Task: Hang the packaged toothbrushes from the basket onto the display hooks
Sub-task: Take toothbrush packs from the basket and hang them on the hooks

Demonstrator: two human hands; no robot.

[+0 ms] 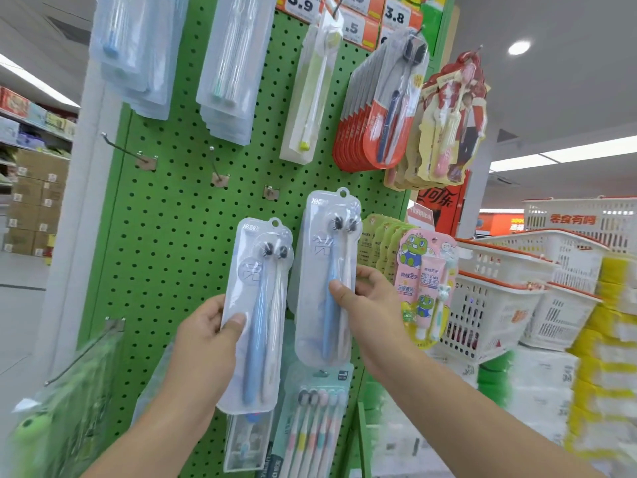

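Two bare forearms rise from the lower edge of the view, ending in the left hand (210, 334) and the right hand (367, 301). No sleeve covers either arm as far as the picture reaches; both are uncovered from wrist to the frame's bottom. Neither wrist carries a watch or band, and the fingers that show wear no rings or gloves. The thumbnails are short and unpainted. The rest of the person is out of view

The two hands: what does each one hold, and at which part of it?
Each grips a clear toothbrush pack at mid-height: left hand on the left pack's left edge, right hand on the right pack's right edge.
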